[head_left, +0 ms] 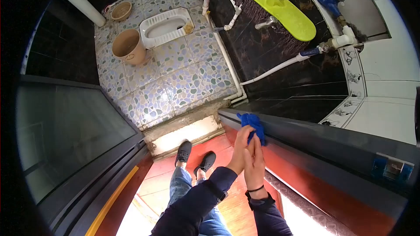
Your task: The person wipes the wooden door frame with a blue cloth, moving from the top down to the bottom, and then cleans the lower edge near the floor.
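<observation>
A crumpled blue cloth (pixel 252 124) lies against the dark grey door frame on the right side. My left hand (pixel 241 150) is closed at the cloth's lower edge, its fingertips on the fabric. Right beside it, touching it, my right hand (pixel 255 165) has its fingers pressed together on the lower part of the same cloth. The hands partly cover each other and the cloth, so the exact grip of the fingertips is hard to see. Both forearms are in dark sleeves.
A squat toilet (pixel 166 28), a tan bucket (pixel 129 47) and a small basin (pixel 121 11) stand on the tiled floor ahead. A green broom (pixel 278 6) and white pipes are at the upper right. A glass-panelled door (pixel 74 126) is at left, a raised threshold (pixel 186 134) before my feet.
</observation>
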`<action>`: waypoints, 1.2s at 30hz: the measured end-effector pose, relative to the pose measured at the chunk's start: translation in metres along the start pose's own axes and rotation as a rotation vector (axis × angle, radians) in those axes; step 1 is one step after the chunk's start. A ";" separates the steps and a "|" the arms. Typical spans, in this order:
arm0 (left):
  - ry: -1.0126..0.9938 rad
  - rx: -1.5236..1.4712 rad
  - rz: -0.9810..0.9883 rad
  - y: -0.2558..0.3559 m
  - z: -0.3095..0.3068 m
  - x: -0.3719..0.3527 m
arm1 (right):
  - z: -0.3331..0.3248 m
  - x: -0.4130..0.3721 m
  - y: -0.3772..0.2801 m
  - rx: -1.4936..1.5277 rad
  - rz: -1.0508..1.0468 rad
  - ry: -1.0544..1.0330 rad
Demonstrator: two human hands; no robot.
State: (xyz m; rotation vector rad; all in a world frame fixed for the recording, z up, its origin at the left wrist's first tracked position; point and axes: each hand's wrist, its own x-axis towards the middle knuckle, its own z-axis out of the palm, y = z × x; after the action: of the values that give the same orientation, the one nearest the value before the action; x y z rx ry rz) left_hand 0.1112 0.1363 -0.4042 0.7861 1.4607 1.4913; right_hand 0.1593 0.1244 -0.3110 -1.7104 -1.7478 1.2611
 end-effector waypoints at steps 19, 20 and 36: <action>-0.047 0.038 0.064 0.020 -0.008 0.002 | 0.005 -0.006 -0.011 0.138 -0.034 0.090; -0.035 0.050 0.108 0.038 -0.004 -0.002 | -0.003 -0.015 -0.019 0.130 -0.055 0.085; -0.201 -0.009 0.255 0.124 -0.005 -0.001 | -0.033 -0.049 -0.076 0.119 -0.114 0.260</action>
State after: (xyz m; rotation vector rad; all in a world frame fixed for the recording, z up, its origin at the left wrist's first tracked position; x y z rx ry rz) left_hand 0.0878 0.1427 -0.2828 1.1164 1.2385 1.5535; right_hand 0.1500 0.1004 -0.2182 -1.6034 -1.5624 1.0215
